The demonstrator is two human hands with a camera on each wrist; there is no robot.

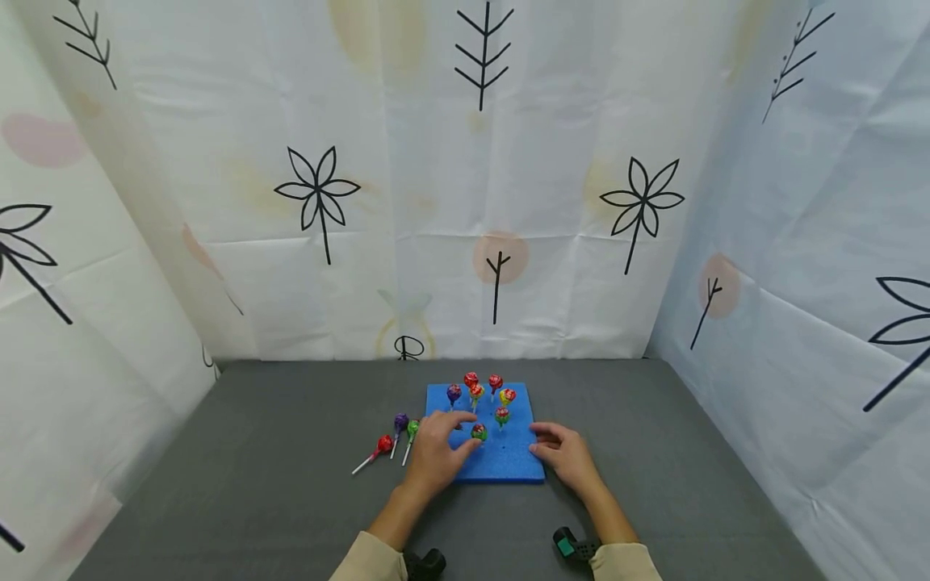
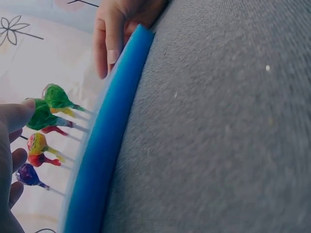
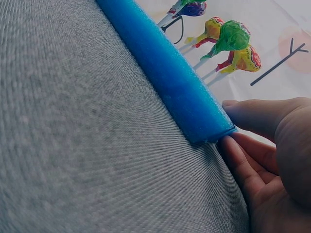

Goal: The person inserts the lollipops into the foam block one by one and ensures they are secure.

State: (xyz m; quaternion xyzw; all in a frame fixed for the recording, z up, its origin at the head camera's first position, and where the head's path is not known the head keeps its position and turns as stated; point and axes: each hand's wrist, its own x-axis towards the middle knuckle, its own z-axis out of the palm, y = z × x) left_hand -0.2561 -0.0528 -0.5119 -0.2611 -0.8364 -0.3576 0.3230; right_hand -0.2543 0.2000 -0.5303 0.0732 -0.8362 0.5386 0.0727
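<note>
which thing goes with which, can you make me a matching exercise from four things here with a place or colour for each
1. Left hand
2. Right hand
3. Foam board
4. Loose red lollipop

A. Blue
B. Thumb close to a green lollipop
C. Lying on the grey table
D. At the board's right edge

Pairs: 1-B, 2-D, 3-A, 4-C

The left fingers point(image 2: 18, 158) lie near a green lollipop point(image 2: 41, 117).

Upright lollipops point(image 1: 476, 391) obstruct far part of blue board point(image 1: 508, 464); passage over near right corner; gaps behind left hand point(image 1: 434, 453) unclear.
</note>
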